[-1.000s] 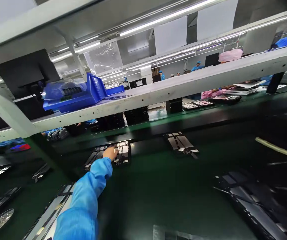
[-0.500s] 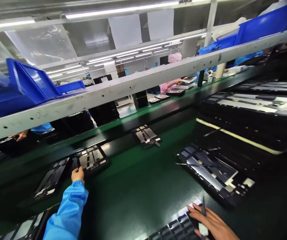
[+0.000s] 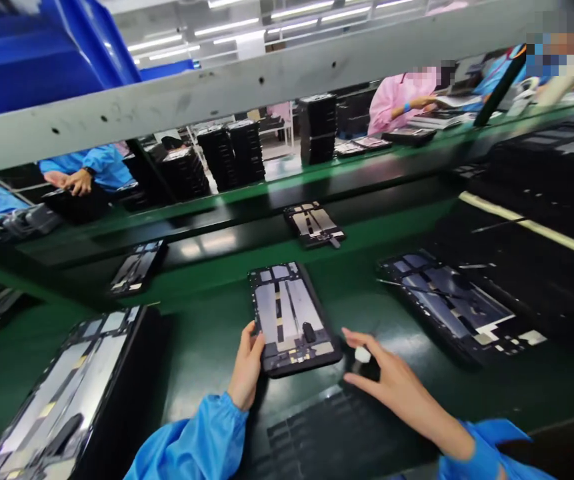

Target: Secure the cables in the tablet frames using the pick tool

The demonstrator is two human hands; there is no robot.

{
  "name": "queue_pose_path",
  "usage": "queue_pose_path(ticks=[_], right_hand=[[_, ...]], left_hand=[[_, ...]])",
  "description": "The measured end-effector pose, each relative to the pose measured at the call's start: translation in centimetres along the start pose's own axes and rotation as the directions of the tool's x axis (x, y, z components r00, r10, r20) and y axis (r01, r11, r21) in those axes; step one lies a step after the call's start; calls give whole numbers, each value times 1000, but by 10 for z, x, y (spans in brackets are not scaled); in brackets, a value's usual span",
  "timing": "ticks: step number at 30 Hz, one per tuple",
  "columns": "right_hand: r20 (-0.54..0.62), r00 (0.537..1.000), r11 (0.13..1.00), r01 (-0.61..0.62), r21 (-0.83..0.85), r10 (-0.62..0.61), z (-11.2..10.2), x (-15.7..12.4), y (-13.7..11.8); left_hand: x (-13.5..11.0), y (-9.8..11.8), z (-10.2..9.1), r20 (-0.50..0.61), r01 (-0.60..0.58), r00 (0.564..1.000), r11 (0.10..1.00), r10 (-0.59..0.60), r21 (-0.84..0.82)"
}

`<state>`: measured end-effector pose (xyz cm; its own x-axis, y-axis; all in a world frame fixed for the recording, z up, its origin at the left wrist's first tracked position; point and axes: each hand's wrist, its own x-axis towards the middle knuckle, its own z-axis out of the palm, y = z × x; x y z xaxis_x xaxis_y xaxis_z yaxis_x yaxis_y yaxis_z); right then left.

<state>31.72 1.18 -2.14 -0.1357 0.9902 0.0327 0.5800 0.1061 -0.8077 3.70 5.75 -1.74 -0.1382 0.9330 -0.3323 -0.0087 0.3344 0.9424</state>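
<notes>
"Panels all along this line. What's at the far left?"

"Long black-framed panel lying on the green conveyor belt, silver plates showing."

"And the worker's left hand?"

"Curled against the left edge of a smaller black-framed panel, which lies flat on the belt right in front of the worker, a dark knob on its silver plates."

"Right hand?"

"Just beside that panel, not touching it. Thumb and forefinger stand apart, a small white piece at the forefinger. Gripped or not, I can't tell."

"Further right?"

"Another black-framed panel on the belt, well apart from the hand. Past the grey shelf rail, a co-worker in a pink smock."
</notes>
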Motion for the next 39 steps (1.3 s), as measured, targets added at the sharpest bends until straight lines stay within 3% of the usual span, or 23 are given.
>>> queue_pose_path(ticks=[4,7,10,12,19,22,24,27,31,36,39], right_hand=[[53,999,1000,6,26,-8,8,26,-3],[55,998,999,17,28,-19,8,31,1],[51,998,999,45,14,-46,7,27,5],[23,998,998,59,-6,-59,7,21,7],[-37,990,978,127,-168,-135,5,8,-4],[29,977,969,211,-129,-209,12,15,-23],[132,952,956,286,-66,-276,20,23,-37],[224,916,938,347,-24,-333,35,34,-52],[232,891,920,384,72,-390,49,43,-60],[208,914,936,327,126,-348,54,43,-58],[222,914,940,317,129,-339,53,42,-58]], left_hand=[[-8,3,-29,173,-100,983,970,62,221],[-19,-4,-40,272,-234,954,884,128,405],[-35,-18,-34,377,-450,884,726,277,520],[-43,-27,-28,386,-522,851,656,356,545],[-53,-19,-28,405,-611,781,446,475,654],[-52,-13,-23,443,-661,737,407,511,630],[-51,-11,-17,467,-695,709,411,529,589],[-47,-12,-9,439,-699,708,465,553,543],[-45,-14,-5,391,-661,748,555,536,505],[-45,-11,-2,375,-567,821,697,431,440],[-46,-10,-3,387,-537,836,725,389,431]])
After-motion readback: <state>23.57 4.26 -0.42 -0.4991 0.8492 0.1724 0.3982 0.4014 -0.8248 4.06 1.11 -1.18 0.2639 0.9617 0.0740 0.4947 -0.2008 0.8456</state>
